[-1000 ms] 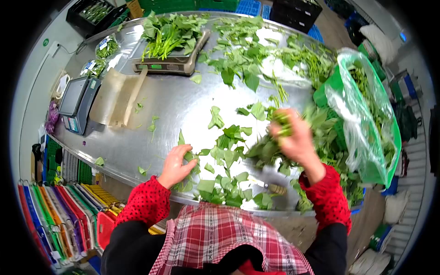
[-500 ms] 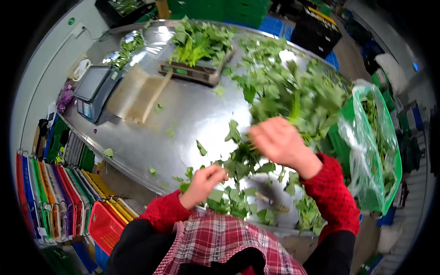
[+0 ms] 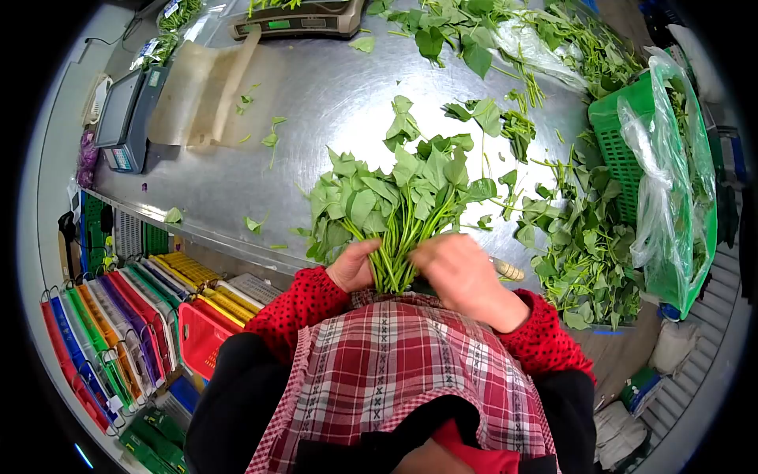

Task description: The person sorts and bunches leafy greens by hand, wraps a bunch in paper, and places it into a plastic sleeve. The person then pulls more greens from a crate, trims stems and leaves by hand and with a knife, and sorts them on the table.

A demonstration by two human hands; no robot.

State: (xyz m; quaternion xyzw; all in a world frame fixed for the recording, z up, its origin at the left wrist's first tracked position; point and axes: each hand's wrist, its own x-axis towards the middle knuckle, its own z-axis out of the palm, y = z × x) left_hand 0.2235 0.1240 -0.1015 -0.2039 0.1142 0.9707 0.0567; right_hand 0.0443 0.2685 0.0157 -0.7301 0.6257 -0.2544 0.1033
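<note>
A bunch of leafy greens [image 3: 387, 205] stands at the table's near edge, leaves fanned away from me and pale green stems gathered close to my apron. My left hand [image 3: 354, 267] is closed round the left side of the stems, thumb on top. Against their right side is my right hand [image 3: 466, 276], slightly blurred, with its fingers curled in at the stems. Just beyond my right hand lies a wooden handle [image 3: 508, 270]; the rest of that tool is hidden. Loose greens [image 3: 580, 237] are heaped to the right.
A green crate [image 3: 624, 150] lined with clear plastic holds more greens at the right. More leaves [image 3: 474, 35] and a plastic bag [image 3: 537, 51] lie farther back. Scales [image 3: 304, 22], a label scale [image 3: 126, 118] and a brownish sheet [image 3: 201, 95] occupy the far left. A red basket [image 3: 197, 340] hangs below.
My hands have come together at the near edge, now round a gathered bunch. My right hand has moved down from the far heap of greens. The view has tilted downward.
</note>
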